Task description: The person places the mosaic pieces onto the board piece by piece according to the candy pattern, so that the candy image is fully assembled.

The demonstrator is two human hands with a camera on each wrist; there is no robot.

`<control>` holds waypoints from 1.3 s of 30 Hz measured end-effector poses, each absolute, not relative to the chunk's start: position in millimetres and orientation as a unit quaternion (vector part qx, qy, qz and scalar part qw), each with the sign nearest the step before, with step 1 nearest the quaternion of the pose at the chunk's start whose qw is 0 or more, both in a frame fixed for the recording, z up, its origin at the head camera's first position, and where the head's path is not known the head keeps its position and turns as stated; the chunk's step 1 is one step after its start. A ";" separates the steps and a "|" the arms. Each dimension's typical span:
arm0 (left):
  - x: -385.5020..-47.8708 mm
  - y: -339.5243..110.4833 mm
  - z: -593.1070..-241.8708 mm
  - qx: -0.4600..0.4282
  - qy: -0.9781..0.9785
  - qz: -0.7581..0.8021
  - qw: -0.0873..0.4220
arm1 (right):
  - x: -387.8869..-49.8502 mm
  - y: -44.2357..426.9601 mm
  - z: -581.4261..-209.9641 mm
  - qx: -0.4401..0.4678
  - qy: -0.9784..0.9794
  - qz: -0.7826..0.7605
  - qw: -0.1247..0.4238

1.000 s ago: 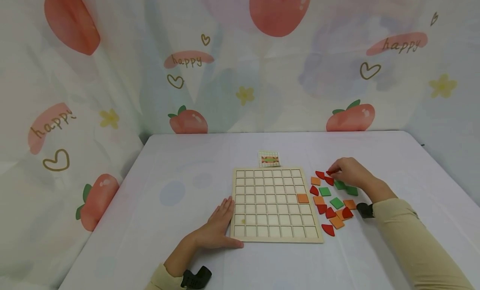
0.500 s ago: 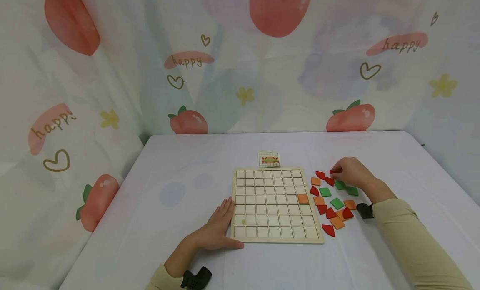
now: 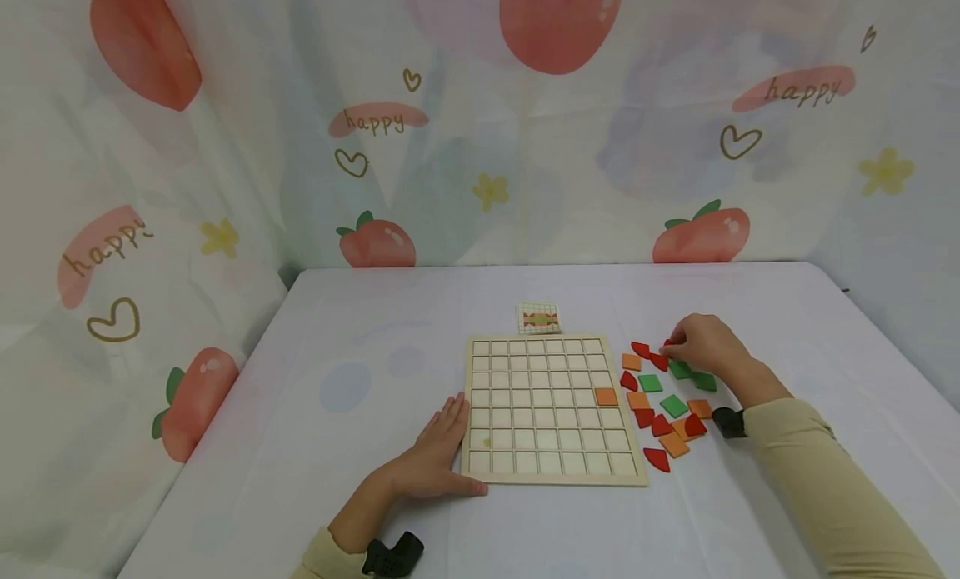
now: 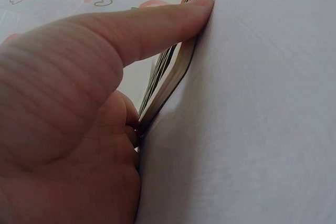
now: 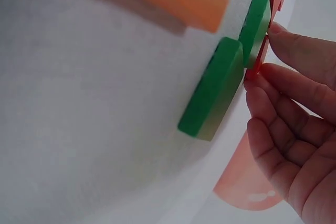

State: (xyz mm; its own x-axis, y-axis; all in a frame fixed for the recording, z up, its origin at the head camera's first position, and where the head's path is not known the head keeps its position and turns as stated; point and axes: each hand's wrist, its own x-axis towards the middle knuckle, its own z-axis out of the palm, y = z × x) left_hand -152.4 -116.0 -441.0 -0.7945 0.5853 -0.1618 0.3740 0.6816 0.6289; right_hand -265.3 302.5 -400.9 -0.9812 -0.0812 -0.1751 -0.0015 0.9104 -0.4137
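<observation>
A wooden grid board (image 3: 555, 481) lies flat on the table, with one orange square tile (image 3: 606, 396) in a cell at its right edge. My left hand (image 3: 431, 461) rests at the board's left side, fingers straight along the edge and thumb touching the near corner; the left wrist view shows the thumb across the rim. To the right of the board, my right hand (image 3: 705, 343) pinches a red tile (image 5: 253, 72) between thumb and fingertips, mostly hidden in the head view. Green tiles (image 5: 215, 87) lie close by those fingers.
Several loose red, orange and green tiles (image 3: 673, 406) lie scattered right of the board, some overlapping. A small pattern card (image 3: 538, 318) sits just beyond the board's far edge. A printed curtain (image 3: 525, 162) hangs behind the table.
My right hand has shifted slightly to the right with the red tile, which shows a little less between the fingers. The left hand and board stay in place.
</observation>
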 end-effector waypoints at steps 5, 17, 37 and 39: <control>-151.8 -116.5 -439.1 0.271 0.897 0.301 0.177 | -263.1 303.8 -401.4 -0.034 0.973 -0.214 0.081; -151.7 -116.8 -439.5 0.275 0.894 0.306 0.179 | -257.2 306.2 -398.7 -0.097 0.965 -0.228 0.086; -151.3 -116.0 -438.5 0.270 0.896 0.304 0.181 | -254.6 312.7 -406.9 -0.097 0.963 -0.247 0.052; -151.9 -116.1 -439.0 0.270 0.896 0.302 0.182 | -252.6 311.6 -406.9 -0.095 0.960 -0.260 0.047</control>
